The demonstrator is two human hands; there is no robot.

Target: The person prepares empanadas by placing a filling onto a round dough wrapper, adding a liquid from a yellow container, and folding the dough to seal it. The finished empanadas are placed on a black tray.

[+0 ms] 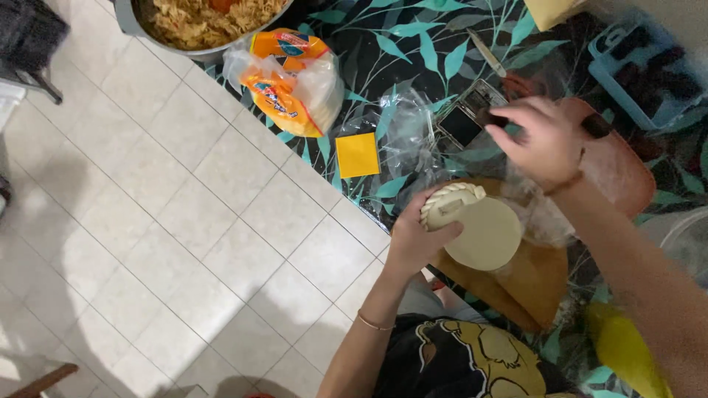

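My left hand (414, 237) holds a folded, crimped dough turnover (450, 203) just above the table's edge. Under it lies a flat round dough disc (488, 234) on a brown wooden board (531, 284). My right hand (542, 140) reaches over the table with fingers spread, fingertips at a phone (466, 118) that lies on clear plastic wrap (409, 133). It grips nothing that I can see.
A yellow cheese slice (358, 155) lies on the leaf-patterned tablecloth (413, 44). A bag of dough discs (291, 81) sits by a metal bowl of shredded filling (199, 22). A knife (487, 53), a blue tray (641, 66) and a yellow object (627, 350) are nearby. Tiled floor (184, 221) lies left.
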